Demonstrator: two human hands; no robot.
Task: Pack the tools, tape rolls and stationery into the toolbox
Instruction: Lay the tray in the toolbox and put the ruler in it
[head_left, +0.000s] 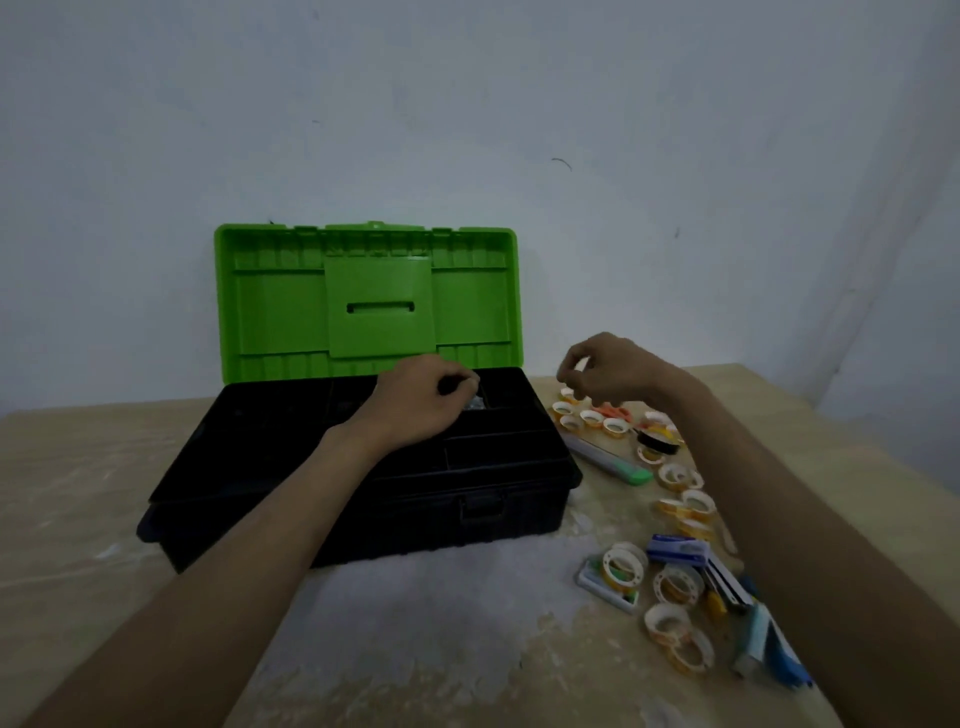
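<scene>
Plastic tape rolls (609, 566) look light and stiff; I'd pinch one by its rim. My left hand (415, 400), over the toolbox (363, 499), and right hand (608, 371) show curled fingers; I cannot tell what they hold.

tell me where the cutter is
In the head view, the cutter lies on the table just right of the toolbox, between its right wall and the black tape roll, green end nearer the camera.

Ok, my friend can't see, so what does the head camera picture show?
A person's left hand reaches over the tray of an open black toolbox with a green lid, while the right hand hovers above small tape rolls scattered on the table beside it.
</scene>
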